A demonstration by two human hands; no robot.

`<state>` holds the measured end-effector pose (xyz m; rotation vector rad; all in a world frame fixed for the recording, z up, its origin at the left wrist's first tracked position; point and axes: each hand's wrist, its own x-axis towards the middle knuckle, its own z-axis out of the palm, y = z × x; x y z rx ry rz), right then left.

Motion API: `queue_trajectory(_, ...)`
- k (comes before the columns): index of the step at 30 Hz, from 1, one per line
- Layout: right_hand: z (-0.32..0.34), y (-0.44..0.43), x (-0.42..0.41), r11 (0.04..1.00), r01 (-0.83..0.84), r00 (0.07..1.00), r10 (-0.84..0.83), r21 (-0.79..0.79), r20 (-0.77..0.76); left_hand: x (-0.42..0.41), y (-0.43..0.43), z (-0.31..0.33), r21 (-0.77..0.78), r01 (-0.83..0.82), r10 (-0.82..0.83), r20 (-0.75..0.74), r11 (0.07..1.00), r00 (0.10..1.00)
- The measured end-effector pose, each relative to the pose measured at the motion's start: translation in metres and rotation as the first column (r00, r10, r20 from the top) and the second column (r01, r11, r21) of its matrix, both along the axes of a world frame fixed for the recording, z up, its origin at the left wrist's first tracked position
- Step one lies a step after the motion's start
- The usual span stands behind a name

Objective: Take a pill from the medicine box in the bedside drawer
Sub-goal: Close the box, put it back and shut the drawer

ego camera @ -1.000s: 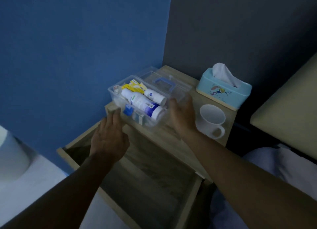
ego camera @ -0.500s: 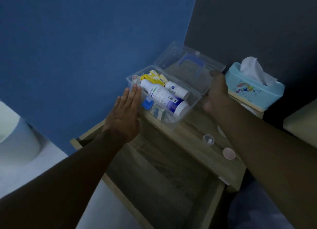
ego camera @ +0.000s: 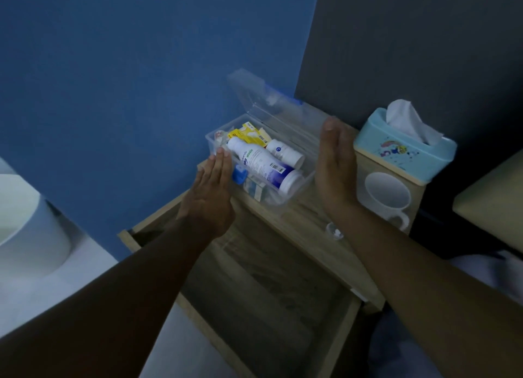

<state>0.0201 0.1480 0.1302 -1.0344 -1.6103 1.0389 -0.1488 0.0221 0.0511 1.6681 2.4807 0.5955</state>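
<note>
The open medicine box [ego camera: 294, 192] is set at the nightstand's [ego camera: 305, 230] front left edge, above the open drawer [ego camera: 283, 315]. It is flanked by the left hand [ego camera: 210, 199], flat against its left wall, and the right hand [ego camera: 335, 168], flat and empty.

The medicine box [ego camera: 294, 190] sits on the tabletop [ego camera: 308, 230] between the two grips: the left grip [ego camera: 210, 196] touches its left wall, the right grip [ego camera: 335, 168] stands just right of it. Its lid [ego camera: 254, 94] stands behind. Right of the right grip sits a mug [ego camera: 387, 199], with the tissue box [ego camera: 404, 154] behind it. The open drawer [ego camera: 266, 301] lies below both grips.
</note>
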Motion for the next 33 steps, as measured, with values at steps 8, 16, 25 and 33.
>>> queue_trajectory(8, -0.036, -0.024, 0.018, 0.954, -0.157, 0.976, 0.111, 0.255, 0.186, 0.008, -0.003, -0.003, -0.029, -0.008, 0.009, 0.002, 1.0, 1.0)
queue_trajectory(16, -0.052, -0.039, 0.026, 0.893, -0.279, 0.887, 0.099, 0.353, 0.451, 0.017, -0.008, -0.005, -0.059, -0.052, 0.057, 0.094, 0.997, 0.994)
queue_trajectory(25, -0.042, -0.022, 0.025, 0.801, -0.451, 0.736, 0.085, 0.394, 0.671, 0.023, 0.002, 0.01, 0.115, -0.214, 0.137, 0.468, 0.97, 0.873)
queue_trajectory(33, -0.051, -0.021, 0.021, 0.784, -0.386, 0.796, 0.017, 0.486, 0.605, 0.025, -0.001, 0.006, 0.313, -0.369, 0.162, 0.529, 0.875, 0.833)
